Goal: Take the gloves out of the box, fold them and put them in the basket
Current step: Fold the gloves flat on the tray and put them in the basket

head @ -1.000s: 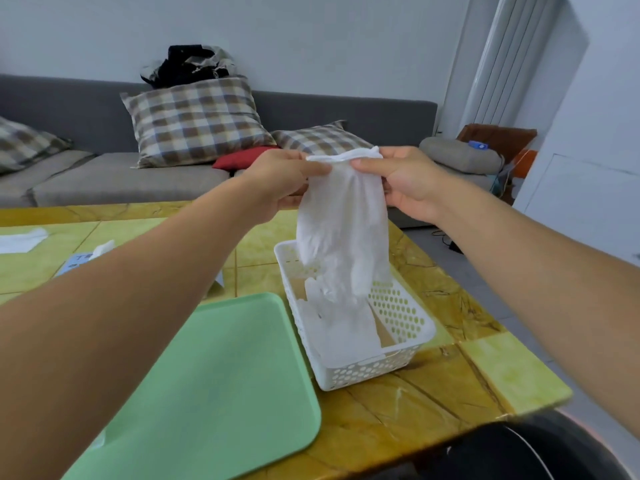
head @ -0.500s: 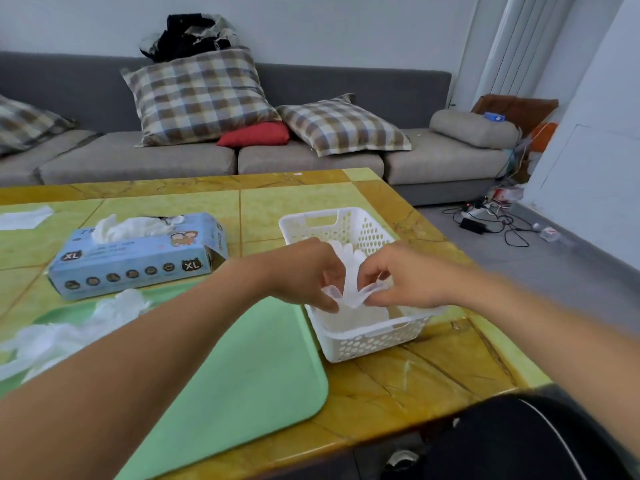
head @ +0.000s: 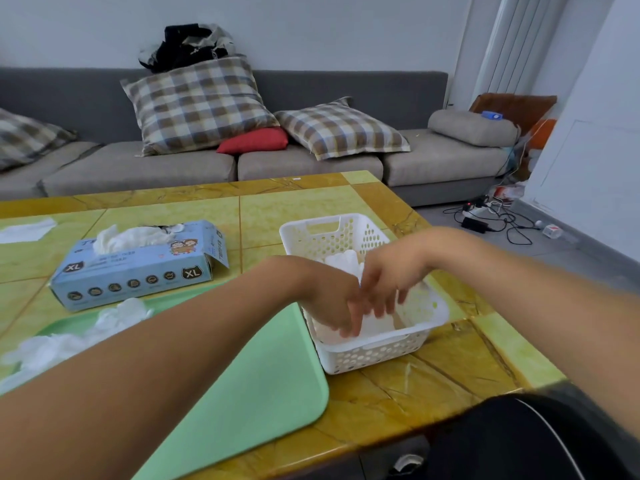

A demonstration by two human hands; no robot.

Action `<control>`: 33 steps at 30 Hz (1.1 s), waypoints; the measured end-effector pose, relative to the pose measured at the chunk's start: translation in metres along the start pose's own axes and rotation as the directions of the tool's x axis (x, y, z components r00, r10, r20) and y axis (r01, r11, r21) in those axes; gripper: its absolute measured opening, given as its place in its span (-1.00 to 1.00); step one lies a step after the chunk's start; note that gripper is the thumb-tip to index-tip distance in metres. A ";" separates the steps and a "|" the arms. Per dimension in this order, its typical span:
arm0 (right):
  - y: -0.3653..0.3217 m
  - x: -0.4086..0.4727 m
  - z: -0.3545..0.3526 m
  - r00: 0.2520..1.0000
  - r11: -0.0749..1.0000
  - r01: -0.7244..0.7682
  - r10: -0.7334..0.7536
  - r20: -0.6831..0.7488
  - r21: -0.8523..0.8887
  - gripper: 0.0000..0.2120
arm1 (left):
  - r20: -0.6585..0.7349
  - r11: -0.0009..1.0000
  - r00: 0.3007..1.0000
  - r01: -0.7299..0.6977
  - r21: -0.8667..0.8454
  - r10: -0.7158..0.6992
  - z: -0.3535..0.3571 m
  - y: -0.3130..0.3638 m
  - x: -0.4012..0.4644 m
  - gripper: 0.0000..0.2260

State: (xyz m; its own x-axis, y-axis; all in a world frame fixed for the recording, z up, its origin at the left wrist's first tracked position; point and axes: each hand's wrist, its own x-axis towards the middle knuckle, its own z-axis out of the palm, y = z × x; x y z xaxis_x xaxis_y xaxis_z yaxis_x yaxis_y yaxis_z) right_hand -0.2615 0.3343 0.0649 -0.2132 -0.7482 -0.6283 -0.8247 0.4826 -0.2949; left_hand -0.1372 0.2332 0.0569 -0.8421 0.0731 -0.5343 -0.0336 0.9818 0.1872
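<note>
A white perforated basket (head: 348, 230) stands on the table right of centre. Folded white gloves (head: 346, 261) lie inside it. Both hands reach down into the basket: my left hand (head: 332, 303) and my right hand (head: 388, 282) have their fingers pointing down onto the gloves (head: 379, 323) at the near end. The fingers are motion-blurred and look fairly straight; no pinch shows. The blue glove box (head: 138, 268) lies to the left, with white gloves sticking out of its top. Loose crumpled gloves (head: 65, 341) lie on the green tray (head: 263, 386).
The yellow-green marble table (head: 450, 372) ends close to the basket on the right. A white sheet (head: 26, 230) lies at the far left. A grey sofa (head: 304, 161) with checked cushions stands behind; cables lie on the floor at right.
The glove, held up high by its cuff a second ago, came down into the basket. Both hands followed it and now press down inside the basket.
</note>
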 end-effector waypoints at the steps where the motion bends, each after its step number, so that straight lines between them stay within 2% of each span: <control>1: -0.001 0.005 -0.005 0.988 0.999 0.036 -0.037 -0.148 -0.009 -0.87 | -0.063 1.000 0.998 0.007 -0.015 -0.008 -0.004 -0.004 0.002 -0.84; 3: -0.008 0.020 -0.009 0.914 0.997 0.079 -0.083 -0.397 -0.025 -0.79 | -0.241 0.998 0.968 0.065 -0.016 -0.067 -0.009 -0.014 0.009 -0.86; 5: -0.012 0.037 -0.004 0.908 1.000 0.027 -0.026 -0.418 -0.003 -0.84 | -0.399 0.985 0.903 0.175 0.004 -0.159 -0.008 -0.021 0.021 -0.80; 6: -0.014 0.046 0.000 0.923 1.000 -0.022 0.023 -0.383 0.007 -0.76 | -0.413 0.974 0.886 0.228 -0.004 -0.209 -0.005 -0.020 0.025 -0.76; 7: -0.013 0.054 0.003 0.938 0.997 -0.079 0.077 -0.338 0.007 -0.65 | -0.377 0.961 0.890 0.275 -0.003 -0.256 -0.001 -0.017 0.030 -0.66; 9: -0.011 0.064 0.006 0.945 0.979 -0.197 0.175 -0.277 -0.053 -0.59 | -0.239 0.942 0.919 0.332 0.045 -0.313 0.006 -0.008 0.038 -0.44; 11: -0.010 0.066 0.007 0.932 0.944 -0.293 0.245 -0.266 -0.155 -0.58 | -0.181 0.932 0.930 0.342 0.117 -0.318 0.011 0.000 0.045 -0.37; 13: -0.007 0.067 0.007 0.922 0.928 -0.323 0.264 -0.283 -0.187 -0.60 | -0.157 0.931 0.934 0.341 0.130 -0.320 0.011 0.004 0.048 -0.38; 15: -0.005 0.066 0.005 0.917 0.939 -0.281 0.201 -0.346 -0.199 -0.61 | -0.127 0.924 0.927 0.366 0.107 -0.353 0.011 0.003 0.050 -0.38; 17: -0.002 0.070 0.005 0.922 0.940 -0.201 0.086 -0.378 -0.275 -0.53 | -0.072 0.912 0.918 0.396 0.105 -0.390 0.011 0.000 0.049 -0.38; 19: -0.005 0.070 0.010 0.953 0.952 -0.122 0.033 -0.301 -0.282 -0.42 | -0.016 0.902 0.910 0.413 0.127 -0.414 0.014 -0.007 0.053 -0.37; 21: -0.010 0.067 0.017 0.978 0.975 -0.043 -0.004 -0.211 -0.218 -0.37 | 0.062 0.903 0.905 0.413 0.116 -0.422 0.016 -0.013 0.058 -0.38; 23: -0.013 0.063 0.020 0.977 0.989 0.021 -0.052 -0.208 -0.149 -0.30 | 0.073 0.909 0.912 0.391 0.142 -0.404 0.015 -0.015 0.057 -0.42; 24: -0.015 0.058 0.019 0.975 0.991 0.027 -0.055 -0.215 -0.130 -0.27 | 0.035 0.914 0.923 0.373 0.160 -0.383 0.012 -0.015 0.052 -0.40; 26: -0.021 0.046 0.012 0.976 0.996 -0.036 0.017 -0.218 -0.085 -0.27 | -0.126 0.945 0.954 0.289 0.155 -0.271 0.002 -0.016 0.033 -0.38; 27: -0.025 0.038 0.006 0.969 0.995 -0.073 0.055 -0.241 -0.066 -0.32 | -0.227 0.964 0.951 0.240 0.116 -0.210 -0.004 -0.018 0.021 -0.41; 29: -0.036 0.024 -0.006 0.921 0.991 -0.102 0.061 -0.386 -0.085 -0.44 | -0.400 0.987 0.907 0.159 0.040 -0.130 -0.015 -0.029 -0.014 -0.60; 31: -0.059 0.015 -0.016 0.803 0.994 -0.050 -0.018 -0.596 -0.097 -0.56 | -0.549 0.990 0.825 0.137 -0.037 -0.135 -0.016 -0.056 -0.061 -0.76; 33: -0.098 0.018 -0.012 0.652 0.983 0.147 -0.181 -0.736 -0.110 -0.76 | -0.647 0.976 0.732 0.184 -0.114 -0.213 0.000 -0.094 -0.111 -0.84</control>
State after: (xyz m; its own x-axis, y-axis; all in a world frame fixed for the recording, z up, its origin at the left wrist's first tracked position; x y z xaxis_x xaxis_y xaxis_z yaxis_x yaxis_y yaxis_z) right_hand -0.1905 0.2678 0.0909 -0.3757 -0.9104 0.1732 -0.8999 0.3137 -0.3030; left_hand -0.0405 0.1323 0.0986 -0.9577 -0.2692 0.1022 -0.2486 0.9521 0.1783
